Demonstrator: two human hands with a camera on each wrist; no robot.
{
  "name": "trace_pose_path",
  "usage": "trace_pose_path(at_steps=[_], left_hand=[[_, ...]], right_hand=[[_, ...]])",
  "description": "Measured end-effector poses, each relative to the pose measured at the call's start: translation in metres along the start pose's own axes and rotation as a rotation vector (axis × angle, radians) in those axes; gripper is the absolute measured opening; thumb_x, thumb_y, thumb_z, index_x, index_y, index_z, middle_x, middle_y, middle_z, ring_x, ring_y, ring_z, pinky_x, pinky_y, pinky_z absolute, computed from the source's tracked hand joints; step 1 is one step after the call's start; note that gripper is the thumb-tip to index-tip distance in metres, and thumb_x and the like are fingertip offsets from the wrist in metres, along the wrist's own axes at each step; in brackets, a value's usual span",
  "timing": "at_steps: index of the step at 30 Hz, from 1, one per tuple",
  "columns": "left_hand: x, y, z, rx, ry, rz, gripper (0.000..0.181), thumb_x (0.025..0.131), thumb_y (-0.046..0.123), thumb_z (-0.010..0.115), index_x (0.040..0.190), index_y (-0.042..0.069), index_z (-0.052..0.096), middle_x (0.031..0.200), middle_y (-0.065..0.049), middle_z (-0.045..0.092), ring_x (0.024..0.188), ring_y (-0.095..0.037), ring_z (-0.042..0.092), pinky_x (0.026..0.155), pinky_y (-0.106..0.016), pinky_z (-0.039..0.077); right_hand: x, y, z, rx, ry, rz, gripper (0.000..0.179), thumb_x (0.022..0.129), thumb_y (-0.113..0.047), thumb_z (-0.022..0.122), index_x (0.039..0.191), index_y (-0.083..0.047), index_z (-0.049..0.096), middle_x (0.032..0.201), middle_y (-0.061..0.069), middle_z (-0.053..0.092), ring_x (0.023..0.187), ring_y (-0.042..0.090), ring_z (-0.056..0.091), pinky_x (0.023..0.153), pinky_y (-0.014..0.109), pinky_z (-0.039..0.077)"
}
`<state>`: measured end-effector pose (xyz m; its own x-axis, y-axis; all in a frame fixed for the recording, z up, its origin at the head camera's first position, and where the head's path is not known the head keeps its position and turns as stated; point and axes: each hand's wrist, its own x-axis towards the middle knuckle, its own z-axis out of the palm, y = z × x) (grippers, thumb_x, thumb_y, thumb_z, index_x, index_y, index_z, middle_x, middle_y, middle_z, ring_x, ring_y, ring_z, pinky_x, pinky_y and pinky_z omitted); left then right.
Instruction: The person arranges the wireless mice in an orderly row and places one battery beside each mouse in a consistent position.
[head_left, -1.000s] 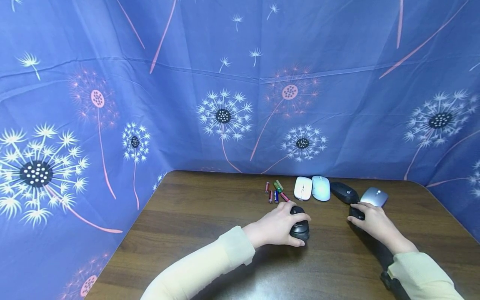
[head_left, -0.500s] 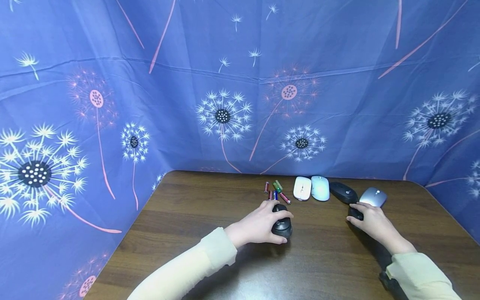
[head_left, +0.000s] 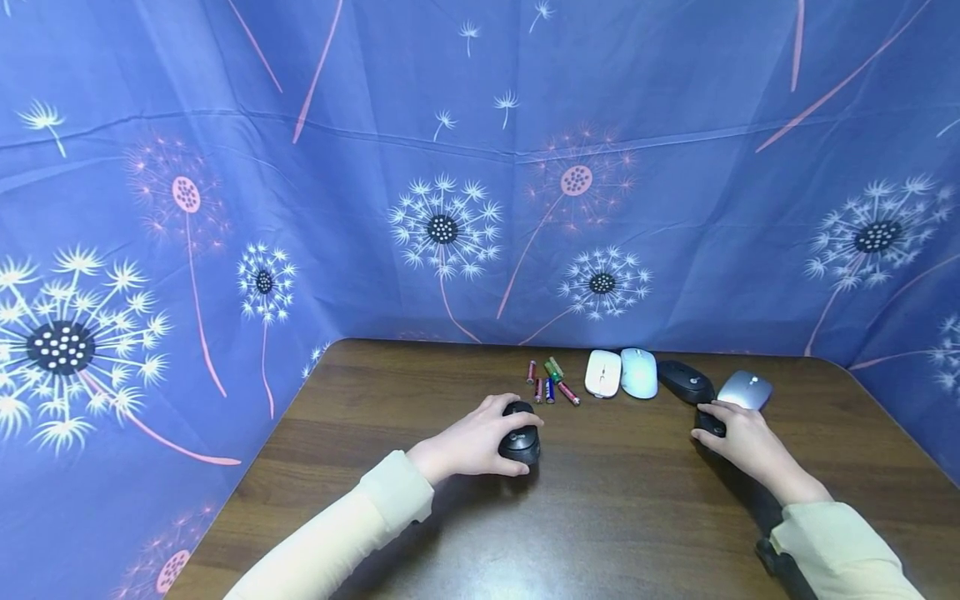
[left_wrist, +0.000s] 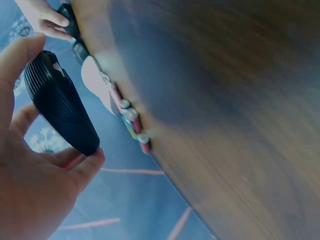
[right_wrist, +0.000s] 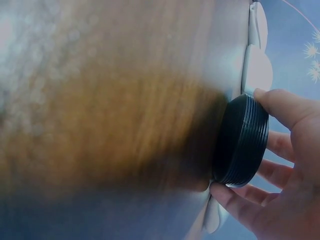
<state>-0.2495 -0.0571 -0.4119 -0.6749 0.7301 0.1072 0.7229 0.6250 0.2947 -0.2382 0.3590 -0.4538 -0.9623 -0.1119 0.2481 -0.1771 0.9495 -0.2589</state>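
Observation:
In the head view my left hand [head_left: 480,438] grips a black computer mouse [head_left: 520,435] by its sides, left of the table's middle. In the left wrist view this mouse [left_wrist: 62,102] is between thumb and fingers, apart from the table top. My right hand [head_left: 744,443] holds another black mouse [head_left: 709,423] on the right, thumb on one side and fingers on the other. Its ridged end [right_wrist: 242,140] shows in the right wrist view; I cannot tell whether it touches the table. Just beyond it lie a black mouse [head_left: 686,382] and a silver mouse [head_left: 746,390].
A white mouse [head_left: 603,373] and a pale blue mouse [head_left: 639,373] lie side by side near the back edge of the wooden table [head_left: 615,517]. Left of them are several small batteries [head_left: 550,390], red, blue and green. A blue dandelion-print cloth [head_left: 480,167] hangs behind.
My left hand has moved left with its black mouse, from in front of the white mouse to left of the batteries. The right hand has stayed in place on its mouse.

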Motion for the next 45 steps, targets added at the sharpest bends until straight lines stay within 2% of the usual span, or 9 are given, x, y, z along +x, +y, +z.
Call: trace_pose_path(at_steps=[7,12,22,28,37,45], left_hand=[[-0.013,-0.025,0.0,-0.008,-0.031,-0.016,0.063,0.075,0.041,0.075,0.132,0.032,0.051,0.144,-0.013,0.034,0.13,-0.028,0.035,0.096,-0.04,0.044],[-0.019,-0.042,-0.002,-0.02,-0.046,-0.051,0.063,0.074,0.038,0.077,0.131,0.029,0.052,0.144,-0.015,0.034,0.13,-0.029,0.035,0.097,-0.042,0.043],[-0.027,-0.064,-0.007,-0.072,-0.056,-0.067,0.062,0.073,0.03,0.077,0.13,0.025,0.053,0.145,-0.016,0.032,0.132,-0.032,0.032,0.096,-0.046,0.042],[-0.028,-0.075,-0.002,-0.088,-0.05,-0.062,0.063,0.073,0.03,0.078,0.131,0.024,0.053,0.146,-0.019,0.032,0.132,-0.032,0.031,0.097,-0.045,0.042],[-0.023,-0.088,0.002,-0.119,-0.051,-0.022,0.062,0.071,0.026,0.08,0.128,0.023,0.056,0.144,-0.021,0.033,0.131,-0.035,0.032,0.097,-0.048,0.04],[-0.018,-0.094,0.005,-0.152,-0.11,-0.048,0.062,0.072,0.025,0.079,0.129,0.026,0.054,0.146,-0.017,0.031,0.134,-0.032,0.03,0.096,-0.045,0.041]], right_hand=[[0.0,-0.001,0.0,0.002,-0.01,0.004,0.049,0.08,-0.025,0.073,0.114,0.009,0.061,0.117,0.039,0.052,0.105,0.057,0.049,0.085,0.064,0.041],[0.0,-0.001,0.0,-0.001,-0.016,0.014,0.05,0.08,-0.026,0.072,0.115,0.008,0.061,0.118,0.039,0.052,0.105,0.058,0.047,0.085,0.064,0.04],[0.0,0.0,0.0,-0.002,0.0,0.005,0.049,0.08,-0.024,0.072,0.113,0.009,0.061,0.115,0.038,0.053,0.103,0.057,0.049,0.084,0.064,0.041],[0.0,0.001,0.001,0.003,0.004,-0.008,0.048,0.079,-0.023,0.073,0.113,0.009,0.061,0.115,0.039,0.053,0.103,0.056,0.05,0.083,0.062,0.042],[0.0,-0.001,-0.001,0.003,-0.022,0.022,0.05,0.08,-0.025,0.073,0.115,0.009,0.06,0.117,0.039,0.052,0.105,0.057,0.049,0.084,0.064,0.041],[-0.001,-0.003,-0.001,0.005,-0.014,0.015,0.05,0.08,-0.025,0.072,0.116,0.009,0.06,0.117,0.038,0.053,0.105,0.056,0.049,0.085,0.064,0.041]])
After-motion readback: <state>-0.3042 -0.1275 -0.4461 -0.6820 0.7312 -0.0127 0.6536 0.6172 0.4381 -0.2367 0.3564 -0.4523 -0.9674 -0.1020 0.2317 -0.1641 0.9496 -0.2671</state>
